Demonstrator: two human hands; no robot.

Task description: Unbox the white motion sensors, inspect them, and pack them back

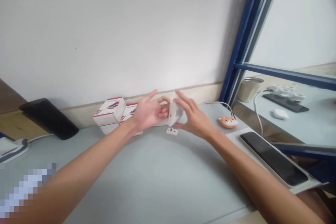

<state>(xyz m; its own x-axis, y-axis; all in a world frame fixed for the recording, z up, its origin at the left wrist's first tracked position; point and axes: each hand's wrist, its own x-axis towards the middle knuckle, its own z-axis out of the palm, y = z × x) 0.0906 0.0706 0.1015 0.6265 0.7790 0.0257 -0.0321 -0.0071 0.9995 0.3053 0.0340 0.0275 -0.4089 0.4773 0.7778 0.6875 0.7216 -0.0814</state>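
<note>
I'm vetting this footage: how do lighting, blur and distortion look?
Head view: diffuse light on the wall, shading toward the blue frame; head view: the white object in the right hand looks soft, box print unreadable; head view: coarse pixel blocks at lower left, likely wide-angle stretching.

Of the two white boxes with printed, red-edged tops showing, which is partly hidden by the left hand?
The right box: the left hand covers part of it. The left box, stacked on another box, shows unobstructed.
</note>
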